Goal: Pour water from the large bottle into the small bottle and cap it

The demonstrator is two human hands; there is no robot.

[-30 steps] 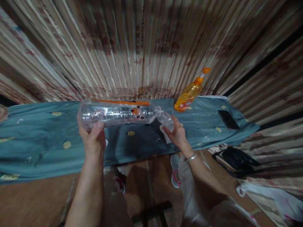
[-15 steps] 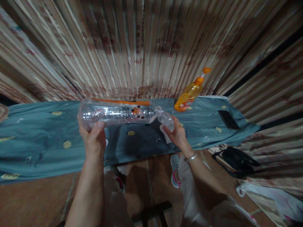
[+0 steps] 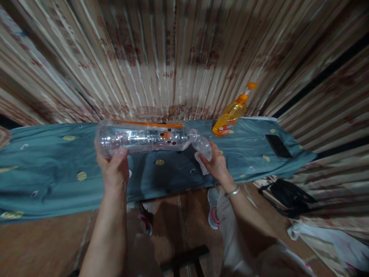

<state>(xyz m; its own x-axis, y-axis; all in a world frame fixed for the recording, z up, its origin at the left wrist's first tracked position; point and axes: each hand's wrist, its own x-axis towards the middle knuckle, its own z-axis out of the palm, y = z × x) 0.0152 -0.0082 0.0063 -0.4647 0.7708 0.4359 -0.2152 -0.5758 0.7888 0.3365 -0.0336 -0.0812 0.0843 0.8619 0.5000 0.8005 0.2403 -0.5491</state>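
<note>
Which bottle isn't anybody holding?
The yellow-orange plastic bottle with the orange top, on the blue-green cloth. The left hand holds the big clear plastic bottle; the right hand, the small clear plastic one.

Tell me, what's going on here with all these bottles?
A person holds two bottles above a teal patterned cloth. The left hand grips a large clear plastic bottle near its base, tipped on its side. The right hand holds a small clear bottle, and the two necks appear to meet; whether any liquid is passing can't be made out. Farther right, an orange-capped pump bottle stands on the cloth, and a black smartphone lies beyond it.
</note>
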